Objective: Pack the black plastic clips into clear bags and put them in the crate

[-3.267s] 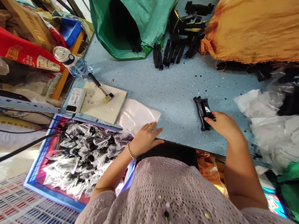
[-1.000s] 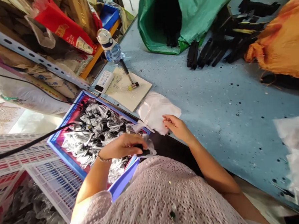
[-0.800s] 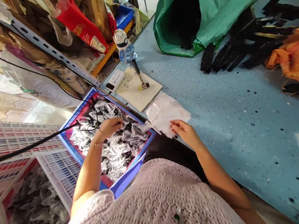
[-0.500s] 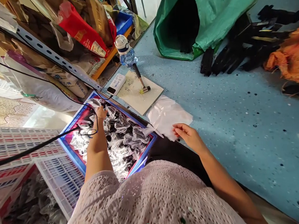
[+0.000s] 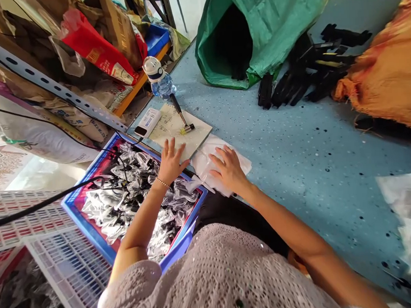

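Observation:
My left hand (image 5: 171,163) has its fingers spread over the near edge of the board (image 5: 202,129), beside the blue crate; whether it touches the board I cannot tell. My right hand (image 5: 229,169), fingers apart, rests on a stack of clear plastic bags (image 5: 242,160) at the table's edge. Below my left arm, the blue crate (image 5: 89,171) is full of black items in clear plastic bags (image 5: 125,195). On the board with handwriting lies a small hammer (image 5: 183,116) with a black handle.
A white device (image 5: 148,122) with a cable and a blue water bottle (image 5: 160,80) stand near the board. Farther back are a green sack (image 5: 288,25), black parts (image 5: 291,85) and an orange sack (image 5: 383,75). More plastic (image 5: 408,207) lies at right; a white basket (image 5: 66,262) stands at lower left.
My left hand has come out of the crate, up and right to the board. My right hand has shifted left and up onto the bag stack. The view has turned slightly right.

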Motion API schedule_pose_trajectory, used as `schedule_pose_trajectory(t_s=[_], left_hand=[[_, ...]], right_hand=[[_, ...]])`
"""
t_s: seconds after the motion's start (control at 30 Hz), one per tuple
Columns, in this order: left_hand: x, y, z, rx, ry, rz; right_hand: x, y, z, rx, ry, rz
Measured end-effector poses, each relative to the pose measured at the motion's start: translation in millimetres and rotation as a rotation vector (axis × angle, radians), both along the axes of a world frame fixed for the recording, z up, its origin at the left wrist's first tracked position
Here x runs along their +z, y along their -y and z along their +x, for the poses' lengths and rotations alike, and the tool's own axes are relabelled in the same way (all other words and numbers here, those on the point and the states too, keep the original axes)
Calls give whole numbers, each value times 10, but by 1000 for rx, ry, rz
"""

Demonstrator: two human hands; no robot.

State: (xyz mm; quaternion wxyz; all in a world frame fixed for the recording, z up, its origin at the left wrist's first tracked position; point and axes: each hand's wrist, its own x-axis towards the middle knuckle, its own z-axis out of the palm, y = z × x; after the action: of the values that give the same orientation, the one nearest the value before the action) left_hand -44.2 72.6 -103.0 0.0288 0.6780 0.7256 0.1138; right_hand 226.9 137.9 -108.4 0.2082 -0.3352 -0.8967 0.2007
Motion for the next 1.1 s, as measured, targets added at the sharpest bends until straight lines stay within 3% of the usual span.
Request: schedule_pose_trajectory(t_s=[0.1, 0.23, 0.4, 0.63, 0.77, 0.87, 0.97, 1.03, 1.1], left_hand=[[207, -250, 171, -49, -195, -266], [303, -423, 394, -30, -358, -431], [360, -424, 450, 9, -410, -426], [689, -478, 276, -31, -347, -411], [593, -436, 390, -31, -389, -401], [440, -330, 447, -52, -409, -387], [378, -298, 495, -111, -337, -313], [375, -405, 598, -198, -216, -228], [367, -663, 798, -337, -58, -152]], right_hand=[[-163, -68, -56, -61, 255, 23], [-270, -87, 11, -58, 341, 31], [-271, -133, 19, -29, 337, 36], [-282, -425, -348, 115, 314, 9], [-259, -588, -472, 184, 191, 5], [-255, -678, -258, 96, 8, -6], [-292, -739, 218, -5, -104, -37], [-342, -756, 602, -67, -138, -50], [-403, -765, 976, -137, -167, -59]])
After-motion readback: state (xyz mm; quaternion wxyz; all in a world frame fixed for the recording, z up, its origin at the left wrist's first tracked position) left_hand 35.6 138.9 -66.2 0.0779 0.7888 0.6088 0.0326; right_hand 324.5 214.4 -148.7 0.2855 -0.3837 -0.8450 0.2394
